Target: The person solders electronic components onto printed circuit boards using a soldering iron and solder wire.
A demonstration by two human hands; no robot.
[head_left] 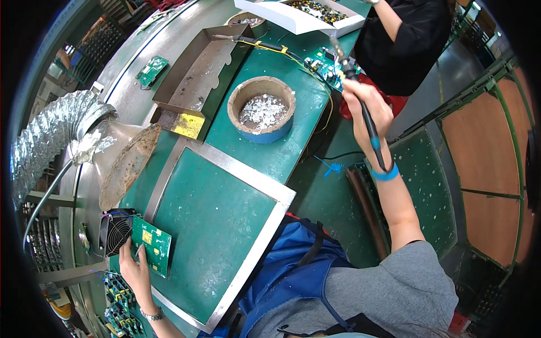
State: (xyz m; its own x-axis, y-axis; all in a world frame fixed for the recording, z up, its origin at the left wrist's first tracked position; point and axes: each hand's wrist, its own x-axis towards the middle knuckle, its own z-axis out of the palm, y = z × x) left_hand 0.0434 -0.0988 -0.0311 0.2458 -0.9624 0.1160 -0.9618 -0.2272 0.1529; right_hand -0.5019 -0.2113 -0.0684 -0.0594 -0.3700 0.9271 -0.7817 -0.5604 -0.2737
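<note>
My right hand [369, 110] is raised on the right, fingers wrapped round the dark handle of a soldering iron [372, 135]. The iron's metal tip points up and away from me. At the lower left, my left hand [135, 270] grips the near left edge of a green circuit board [153, 248] with yellow patches, its thumb on the upper face. The fingers beneath the board are partly hidden. This board lies tilted beside a black fan [117, 232], over the left side of a pale metal frame [248, 174] on the green bench.
A round tub [262, 135] with whitish scraps stands beyond the frame, next to a long metal tray [197, 67]. Another iron [259, 45] rests across the tray's end. A foil duct [62, 135] rises left. Several populated boards [121, 307] lie near left. A person [406, 39] stands far right.
</note>
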